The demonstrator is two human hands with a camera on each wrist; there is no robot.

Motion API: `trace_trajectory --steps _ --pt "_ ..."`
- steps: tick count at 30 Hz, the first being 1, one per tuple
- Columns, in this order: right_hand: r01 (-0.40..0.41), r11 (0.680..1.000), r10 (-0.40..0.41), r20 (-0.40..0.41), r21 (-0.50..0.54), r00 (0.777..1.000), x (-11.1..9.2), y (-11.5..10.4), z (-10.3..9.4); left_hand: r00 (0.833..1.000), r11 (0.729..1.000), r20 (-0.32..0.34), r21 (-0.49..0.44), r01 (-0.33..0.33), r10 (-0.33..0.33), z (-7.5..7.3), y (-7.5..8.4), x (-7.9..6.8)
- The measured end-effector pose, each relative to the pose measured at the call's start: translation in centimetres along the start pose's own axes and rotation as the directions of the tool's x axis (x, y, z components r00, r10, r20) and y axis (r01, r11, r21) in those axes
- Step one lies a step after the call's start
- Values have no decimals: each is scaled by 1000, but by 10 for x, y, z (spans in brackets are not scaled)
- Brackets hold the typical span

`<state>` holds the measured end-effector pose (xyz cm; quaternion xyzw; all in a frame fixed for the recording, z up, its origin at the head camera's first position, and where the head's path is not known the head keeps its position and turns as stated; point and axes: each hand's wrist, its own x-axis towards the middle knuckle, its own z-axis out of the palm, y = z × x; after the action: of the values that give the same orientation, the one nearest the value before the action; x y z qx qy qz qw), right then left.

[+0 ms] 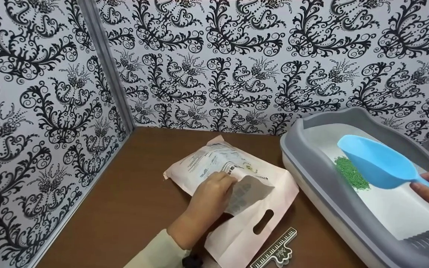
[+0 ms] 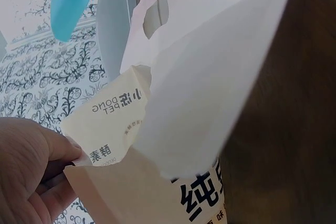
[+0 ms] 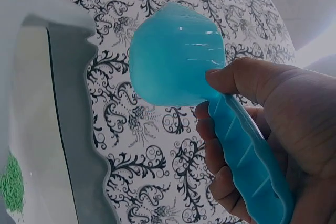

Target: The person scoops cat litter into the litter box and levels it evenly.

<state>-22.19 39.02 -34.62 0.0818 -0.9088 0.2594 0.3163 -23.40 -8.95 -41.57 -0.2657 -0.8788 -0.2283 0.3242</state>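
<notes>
Left hand: its grip was closed on the edge of the printed pink bag, pinched beside the gaping mouth.
Bag: it lay on the brown desk, left of the litter tray, its cut-out handle toward the person.
Right hand: its grip was wrapped round the handle of the blue scoop, thumb at the base of the bowl.
Scoop: it was held up above the litter tray, bowl toward the bag's side.
Litter tray: grey-rimmed, it stood on the right.
Green pellets: they sat in a small patch on its white floor.
Ruler-shaped clip: it lay between bag and tray.
</notes>
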Motion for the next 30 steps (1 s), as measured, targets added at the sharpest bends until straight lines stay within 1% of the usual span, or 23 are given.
trace_trajectory --steps 3,6,7,10,13,16,19,21,23,26,30 --pt "58 998 -58 -10 32 998 -1 -8 2 1000 1000 -11 1 -6 6 1 -1 -1" --pt "127 985 -124 -31 119 992 -4 -16 7 1000 1000 -15 2 -7 7 1 0 -2" --pt "151 976 -146 -42 157 988 -4 -19 9 1000 1000 -15 5 -9 9 1 0 -2" --pt "178 949 -173 -42 260 984 -7 -28 14 1000 1000 -15 19 -14 15 1 1 -2" --pt "194 929 -198 -20 315 980 -11 -38 18 1000 999 -19 32 -19 20 2 1 -1" --pt "215 933 -229 17 288 973 -15 -47 21 1000 999 -23 32 -21 22 2 1 -1" --pt "257 942 -276 60 218 959 -20 -56 25 999 999 -26 28 -22 23 3 0 0" --pt "288 939 -310 95 188 946 -23 -62 28 999 999 -29 30 -23 24 3 0 0" --pt "321 931 -344 120 175 931 -25 -67 32 999 999 -31 31 -24 25 3 -1 0" --pt "347 919 -376 146 188 915 -28 -74 37 999 999 -35 34 -28 29 4 -1 0" --pt "363 915 -391 169 174 905 -31 -79 46 998 999 -44 26 -35 36 4 -1 1"
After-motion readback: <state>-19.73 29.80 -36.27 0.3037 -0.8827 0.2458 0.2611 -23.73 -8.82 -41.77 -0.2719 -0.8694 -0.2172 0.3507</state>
